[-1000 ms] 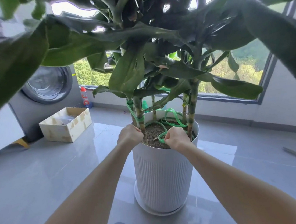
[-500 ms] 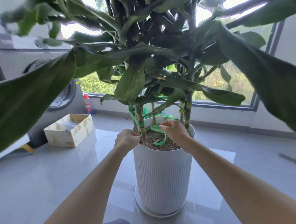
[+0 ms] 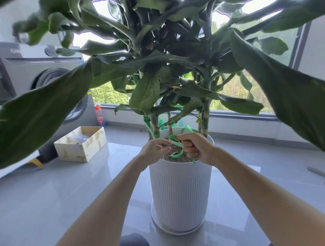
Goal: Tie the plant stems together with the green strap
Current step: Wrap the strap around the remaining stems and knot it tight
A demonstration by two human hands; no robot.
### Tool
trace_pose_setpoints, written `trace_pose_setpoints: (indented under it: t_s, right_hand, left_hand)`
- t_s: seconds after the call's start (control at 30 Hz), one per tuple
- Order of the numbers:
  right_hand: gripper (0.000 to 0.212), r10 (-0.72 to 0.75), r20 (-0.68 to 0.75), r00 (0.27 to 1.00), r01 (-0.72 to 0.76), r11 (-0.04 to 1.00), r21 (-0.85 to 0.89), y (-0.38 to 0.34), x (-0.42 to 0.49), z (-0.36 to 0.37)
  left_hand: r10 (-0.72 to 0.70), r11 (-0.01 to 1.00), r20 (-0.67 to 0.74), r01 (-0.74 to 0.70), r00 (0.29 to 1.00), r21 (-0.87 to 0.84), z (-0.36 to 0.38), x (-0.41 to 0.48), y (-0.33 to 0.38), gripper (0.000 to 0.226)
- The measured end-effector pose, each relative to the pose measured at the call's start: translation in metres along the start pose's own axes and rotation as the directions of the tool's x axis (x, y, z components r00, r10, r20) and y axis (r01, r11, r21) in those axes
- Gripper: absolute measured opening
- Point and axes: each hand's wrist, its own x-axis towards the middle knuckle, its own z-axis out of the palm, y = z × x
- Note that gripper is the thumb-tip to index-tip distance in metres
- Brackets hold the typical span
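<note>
Two hands (image 3: pixel 155 150) (image 3: pixel 197 147) at pot (image 3: pixel 182 193), leaves (image 3: pixel 36 118) crowding view, box (image 3: pixel 81 144) left

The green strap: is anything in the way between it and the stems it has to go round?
Nothing visible blocks it. The right hand grips the green strap just above the soil, beside the left hand. The stems rise bare from the white pot; the big leaves hang higher up.

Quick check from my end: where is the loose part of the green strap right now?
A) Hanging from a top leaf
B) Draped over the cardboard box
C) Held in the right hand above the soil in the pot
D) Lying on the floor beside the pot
C: the right hand is closed on the green strap, which loops over the soil inside the white pot.
</note>
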Motion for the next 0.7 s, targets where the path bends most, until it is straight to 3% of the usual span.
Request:
trace_pose_setpoints:
  t_s: [0.13,0.3,0.5,0.7]
  right_hand:
    - [0.039,0.033,0.048,0.998,-0.036,0.997,0.074,0.001,0.000,-0.003]
    - [0.037,0.040,0.062,0.997,-0.047,0.993,0.107,0.001,-0.001,-0.009]
    - [0.040,0.056,0.059,0.997,-0.064,0.989,0.131,0.002,-0.001,-0.015]
    - [0.044,0.043,0.000,0.999,-0.042,0.991,0.130,0.004,0.002,-0.016]
  left_hand:
    - [0.060,0.998,-0.068,-0.061,0.996,-0.010,0.001,0.001,0.001,0.032]
    - [0.110,0.991,-0.171,-0.121,0.979,-0.055,0.000,0.005,-0.001,0.018]
    - [0.101,0.986,-0.122,-0.116,0.987,-0.122,0.003,0.005,0.004,0.016]
    - [0.238,0.950,-0.045,-0.222,0.970,0.221,0.006,0.007,-0.003,0.013]
